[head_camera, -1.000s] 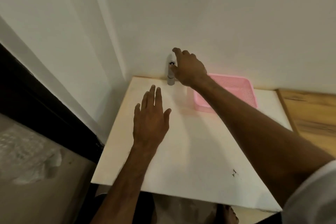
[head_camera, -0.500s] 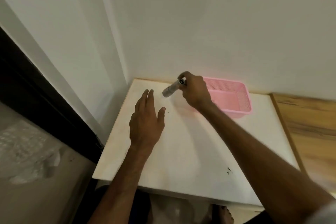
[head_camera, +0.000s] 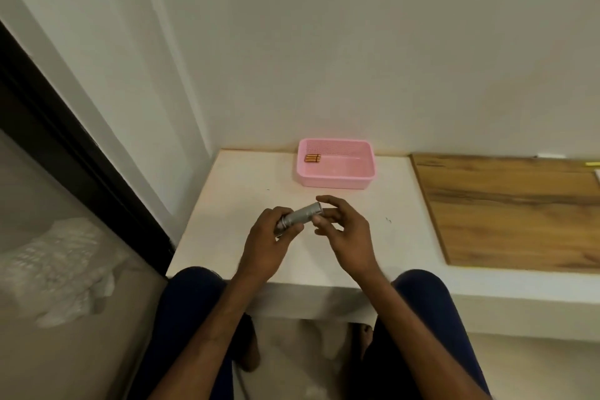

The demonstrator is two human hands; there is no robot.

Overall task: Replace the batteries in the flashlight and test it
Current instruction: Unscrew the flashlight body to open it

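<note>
Single head-worn wide-angle view, facing forward and down, close above left hand (head_camera: 269,245), right hand (head_camera: 349,237), white table (head_camera: 227,195), wall (head_camera: 357,42) beyond

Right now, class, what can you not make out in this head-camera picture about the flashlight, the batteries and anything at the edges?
Head view:
- flashlight: one end hidden inside the left hand, the other masked by fingers of the right hand.
- batteries in the pink basket: too small to count.
- yellow object: cut off by the right edge.
</note>
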